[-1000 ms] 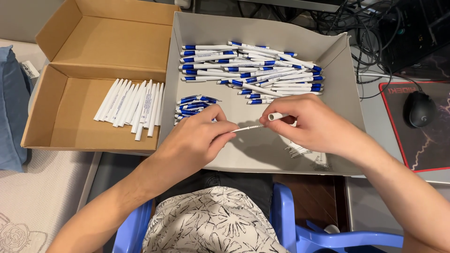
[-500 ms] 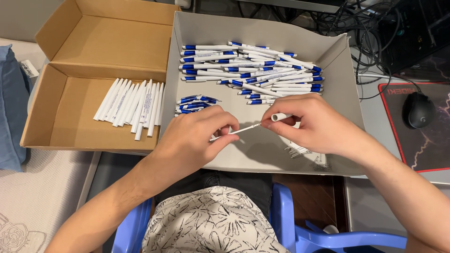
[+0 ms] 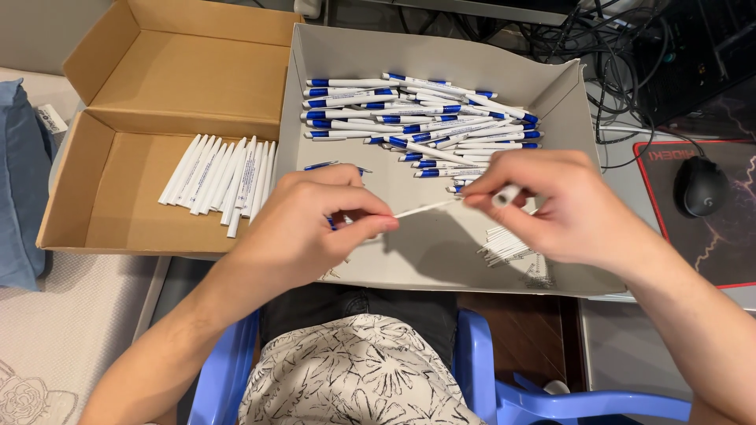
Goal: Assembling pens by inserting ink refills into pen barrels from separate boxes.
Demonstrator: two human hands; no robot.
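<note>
Since the earlier frame the hands have drawn slightly apart, baring more of the thin white refill (image 3: 425, 208) between them. The left hand (image 3: 311, 228) pinches its near end; the right hand (image 3: 551, 205) is closed on a smooth white pen barrel (image 3: 505, 194), the refill's far end at its fingertips. Both hover over the grey cardboard tray (image 3: 441, 252), where slim refills (image 3: 508, 245) lie bunched and glossy blue-and-white pens (image 3: 417, 118) pile farther back. Left, a brown corrugated box (image 3: 118, 212) holds a row of white pens (image 3: 220, 182). Far right: a black mouse (image 3: 699, 187) on a red-edged mat (image 3: 732, 236).
</note>
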